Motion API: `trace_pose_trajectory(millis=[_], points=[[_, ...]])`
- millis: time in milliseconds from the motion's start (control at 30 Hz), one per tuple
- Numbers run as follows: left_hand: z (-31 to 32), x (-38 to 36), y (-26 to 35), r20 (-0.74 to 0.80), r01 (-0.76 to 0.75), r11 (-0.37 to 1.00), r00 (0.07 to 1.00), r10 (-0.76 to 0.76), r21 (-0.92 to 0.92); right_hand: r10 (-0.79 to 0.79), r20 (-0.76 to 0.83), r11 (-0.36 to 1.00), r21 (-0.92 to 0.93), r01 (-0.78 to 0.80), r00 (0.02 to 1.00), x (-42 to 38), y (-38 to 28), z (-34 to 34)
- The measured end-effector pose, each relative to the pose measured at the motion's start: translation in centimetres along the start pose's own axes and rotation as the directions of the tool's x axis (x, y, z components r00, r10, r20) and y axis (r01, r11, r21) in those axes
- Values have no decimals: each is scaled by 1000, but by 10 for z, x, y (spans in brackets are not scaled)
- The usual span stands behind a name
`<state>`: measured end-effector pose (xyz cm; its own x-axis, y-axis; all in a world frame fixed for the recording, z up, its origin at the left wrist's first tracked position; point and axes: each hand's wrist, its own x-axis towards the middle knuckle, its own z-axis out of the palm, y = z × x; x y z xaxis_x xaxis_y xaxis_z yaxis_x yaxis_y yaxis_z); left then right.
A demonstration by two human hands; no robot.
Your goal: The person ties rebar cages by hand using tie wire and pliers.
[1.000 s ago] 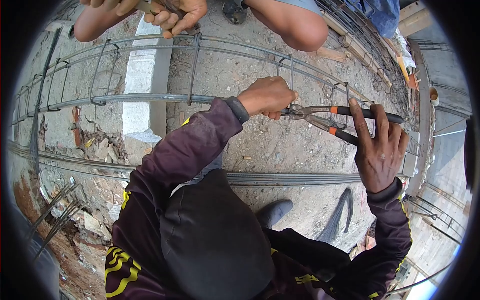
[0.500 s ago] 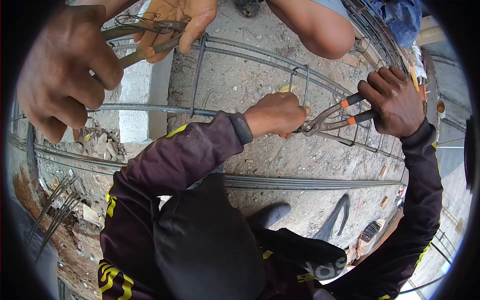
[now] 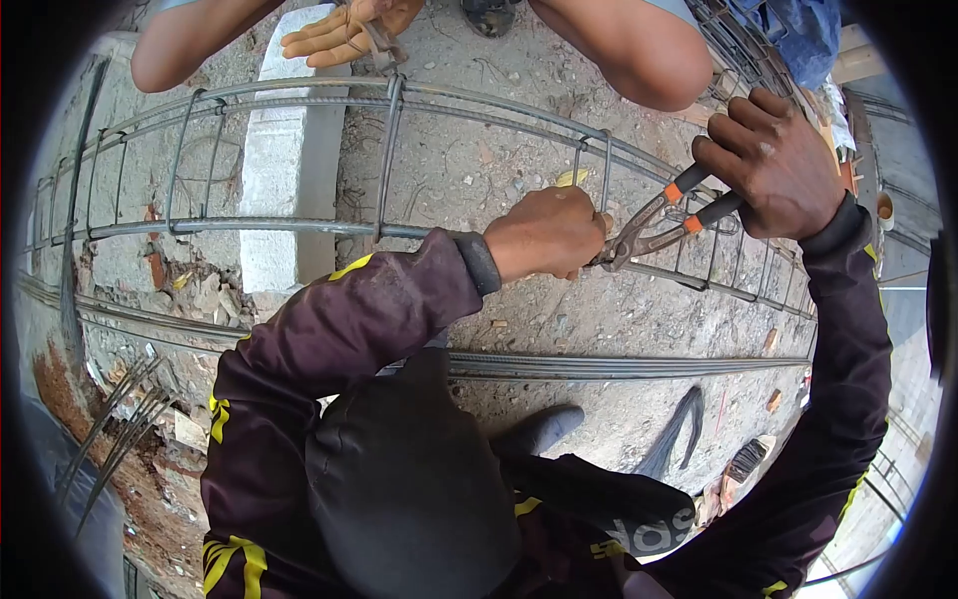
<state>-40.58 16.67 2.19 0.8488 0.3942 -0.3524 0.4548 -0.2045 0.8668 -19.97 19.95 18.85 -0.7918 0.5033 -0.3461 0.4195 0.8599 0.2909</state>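
My left hand (image 3: 549, 232) is closed beside the jaws of the pincers, over the lower bar of a long rebar cage (image 3: 389, 165). What lies inside its fingers is hidden. Orange-and-black handles of the pincers (image 3: 647, 225) sit in my right hand (image 3: 783, 165), raised to the right. The jaws are just right of my left fingers, at the bar. Stirrups cross between the cage's long bars.
A co-worker's bare knees (image 3: 629, 60) and a hand (image 3: 344, 35) with metal pieces on it are at the top. A pale concrete block (image 3: 271, 160) lies under the cage. Below run bundled bars (image 3: 619, 366); rods (image 3: 115, 429) protrude at lower left.
My right hand and the pincer handles have moved up and slightly left. The co-worker's near hand and its tool have left the left side; the open palm has shifted up.
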Motion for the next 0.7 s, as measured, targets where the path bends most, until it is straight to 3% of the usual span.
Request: trace_pose_trajectory(millis=[133, 233, 333, 400, 467, 533, 567, 600, 633, 700], points=[[3, 7, -11, -108, -117, 970, 984, 143, 212, 29, 31, 1000, -5, -28, 999, 1, -6, -6], [8, 3, -4, -40, -10, 1000, 999, 10, 23, -42, 25, 999, 5, 42, 999, 8, 3, -4], [1, 5, -1, 14, 175, 944, 984, -178, -281, 40, 50, 999, -16, -40, 998, -3, -9, -11], [-3, 3, -3, -9, 139, 949, 989, -148, -283, 81, 29, 985, -155, -76, 996, -9, -23, -13], [6, 1, 1, 19, 141, 948, 990, -142, -284, 5, 35, 1000, 18, -5, 999, 0, -2, 0], [4, 7, -2, -22, 149, 951, 987, -161, -270, 13, 12, 1000, 1, -13, 1000, 1, 1, -6], [15, 14, -17, -133, -49, 994, 990, 36, -98, 10, 31, 1000, -30, -9, 999, 3, -2, -14], [12, 9, -13, -88, 7, 989, 996, -21, -149, 9, 52, 999, -44, -7, 999, 2, -9, -16], [3, 4, -4, -47, 62, 978, 996, -73, -197, -13, -27, 994, -104, 10, 1000, 2, -13, -15], [11, -1, 1, 13, 101, 965, 995, -101, -241, -59, 6, 998, -30, 59, 998, 11, -3, -3]])
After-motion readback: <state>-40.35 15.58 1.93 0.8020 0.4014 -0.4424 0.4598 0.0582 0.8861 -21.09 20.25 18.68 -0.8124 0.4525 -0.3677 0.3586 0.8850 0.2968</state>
